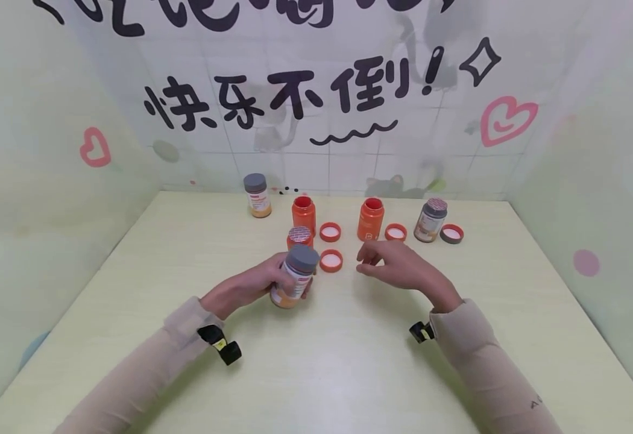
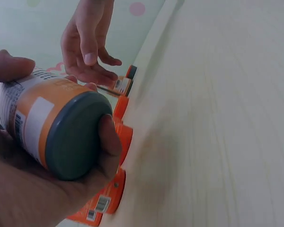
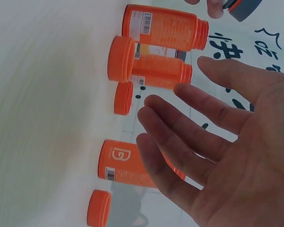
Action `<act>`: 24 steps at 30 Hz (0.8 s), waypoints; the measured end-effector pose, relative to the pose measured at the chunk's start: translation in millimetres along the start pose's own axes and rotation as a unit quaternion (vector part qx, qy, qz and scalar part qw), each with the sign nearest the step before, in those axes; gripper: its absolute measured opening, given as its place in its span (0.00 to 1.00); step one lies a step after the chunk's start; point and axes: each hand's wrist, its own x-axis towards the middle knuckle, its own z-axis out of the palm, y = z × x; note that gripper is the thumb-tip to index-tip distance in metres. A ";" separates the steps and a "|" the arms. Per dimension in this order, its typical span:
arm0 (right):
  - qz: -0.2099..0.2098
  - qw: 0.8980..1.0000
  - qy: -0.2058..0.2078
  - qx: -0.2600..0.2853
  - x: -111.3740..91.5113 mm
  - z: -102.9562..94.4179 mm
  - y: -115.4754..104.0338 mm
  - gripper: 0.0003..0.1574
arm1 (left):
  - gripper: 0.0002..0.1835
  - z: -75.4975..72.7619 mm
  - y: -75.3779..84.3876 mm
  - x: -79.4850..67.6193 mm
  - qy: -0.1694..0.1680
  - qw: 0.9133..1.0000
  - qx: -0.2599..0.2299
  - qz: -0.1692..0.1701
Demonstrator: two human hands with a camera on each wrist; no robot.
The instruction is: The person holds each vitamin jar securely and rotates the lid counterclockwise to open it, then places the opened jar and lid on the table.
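My left hand (image 1: 254,282) grips a pill bottle (image 1: 295,280) with a grey cap and a white and orange label, tilted above the table. In the left wrist view its grey base (image 2: 80,137) faces the camera, fingers wrapped round its side. Just behind it stands an orange bottle (image 1: 300,237) with a printed seal over its mouth. My right hand (image 1: 400,265) hovers empty in front of another orange bottle (image 1: 371,223), which has no cap on. The right wrist view shows its fingers (image 3: 189,127) spread and gently bent.
A third orange bottle (image 1: 304,216) stands uncapped at the back. Several loose caps lie upturned, among them a red one (image 1: 331,260) near the left hand. A capped grey-topped bottle (image 1: 257,199) is back left; a sealed one (image 1: 430,222) stands right, beside a cap (image 1: 451,234).
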 end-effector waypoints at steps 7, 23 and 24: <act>-0.019 0.999 0.026 -0.010 -6.8 -10.0 5.2 0.15 | 0.37 27.6 -0.1 31.8 0.004 0.999 0.034 -0.027; -0.025 0.992 0.126 0.017 -5.5 -7.8 4.3 0.15 | 0.34 55.6 -2.7 79.0 0.090 0.993 0.063 -0.031; -0.023 0.990 0.135 0.019 -5.5 -7.3 3.6 0.14 | 0.33 56.3 -3.2 80.3 0.092 0.993 0.064 -0.028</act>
